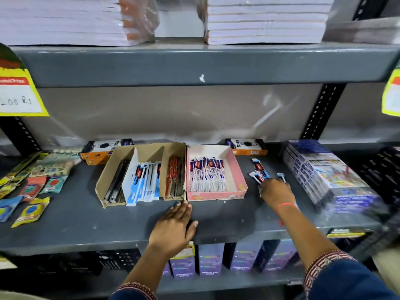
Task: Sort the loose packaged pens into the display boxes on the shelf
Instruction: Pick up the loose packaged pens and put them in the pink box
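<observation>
A brown cardboard display box (pixel 112 169) with three compartments stands on the grey shelf (pixel 86 221): black pens at left, blue-and-white packaged pens (pixel 146 182) in the middle, red pens at right. Beside it a pink box (pixel 239 169) holds white-and-blue packaged pens. Several loose packaged pens (pixel 259 169) lie to the right of the pink box. My right hand (pixel 276 191) rests on them, fingers closed around some. My left hand (pixel 173 228) lies flat on the shelf in front of the boxes, holding nothing.
Orange boxes (pixel 95 152) stand behind the display boxes. A stack of blue packs (pixel 324 174) fills the right side. Small packaged items (pixel 32 185) are spread at the left. Stacked notebooks (pixel 266 20) sit on the shelf above. Purple boxes (pixel 210 260) line the shelf below.
</observation>
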`<control>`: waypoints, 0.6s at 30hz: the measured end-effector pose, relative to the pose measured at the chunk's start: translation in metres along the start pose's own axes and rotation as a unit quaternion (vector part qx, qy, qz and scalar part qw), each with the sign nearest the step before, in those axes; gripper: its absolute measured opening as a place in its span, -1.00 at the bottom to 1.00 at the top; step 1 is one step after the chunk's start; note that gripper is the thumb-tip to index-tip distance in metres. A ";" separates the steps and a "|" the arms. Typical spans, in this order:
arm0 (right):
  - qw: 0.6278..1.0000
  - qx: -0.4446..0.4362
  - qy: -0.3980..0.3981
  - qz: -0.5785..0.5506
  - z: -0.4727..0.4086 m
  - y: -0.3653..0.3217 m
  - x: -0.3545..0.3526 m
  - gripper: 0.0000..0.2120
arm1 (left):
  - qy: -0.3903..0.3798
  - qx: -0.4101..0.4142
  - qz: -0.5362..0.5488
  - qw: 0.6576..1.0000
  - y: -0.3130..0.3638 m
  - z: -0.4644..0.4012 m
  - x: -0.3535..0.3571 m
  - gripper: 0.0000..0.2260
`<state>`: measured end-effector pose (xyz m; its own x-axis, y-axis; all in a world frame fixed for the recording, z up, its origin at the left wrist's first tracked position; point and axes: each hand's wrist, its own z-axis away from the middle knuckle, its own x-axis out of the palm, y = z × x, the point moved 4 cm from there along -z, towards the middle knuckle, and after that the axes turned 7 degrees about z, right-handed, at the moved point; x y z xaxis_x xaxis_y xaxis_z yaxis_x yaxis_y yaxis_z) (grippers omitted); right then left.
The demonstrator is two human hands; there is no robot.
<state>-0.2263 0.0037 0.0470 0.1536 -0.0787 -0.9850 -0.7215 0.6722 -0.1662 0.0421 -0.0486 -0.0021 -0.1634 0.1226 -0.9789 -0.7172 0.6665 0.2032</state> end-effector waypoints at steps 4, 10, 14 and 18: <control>1.000 -0.002 -0.018 0.008 0.007 0.020 0.007 -0.65 | -0.003 0.035 0.016 0.999 0.030 -0.005 0.004 -0.32; 0.999 0.026 0.012 0.037 0.005 0.033 0.004 -0.67 | -0.022 0.071 0.025 0.997 0.060 -0.016 0.009 -0.50; 1.000 -0.001 0.003 -0.003 -0.004 0.031 0.005 -0.67 | -0.019 0.075 0.026 0.997 0.059 -0.018 0.012 -0.48; 1.000 -0.003 0.008 -0.026 -0.015 0.023 0.010 -0.72 | -0.018 0.078 0.014 0.997 0.058 -0.018 0.012 -0.42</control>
<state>-0.2513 0.0070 0.0327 0.1811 -0.1247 -0.9755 -0.7170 0.6622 -0.2178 -0.0140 -0.0217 -0.0021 -0.1561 0.1672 -0.9735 -0.5974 0.7689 0.2279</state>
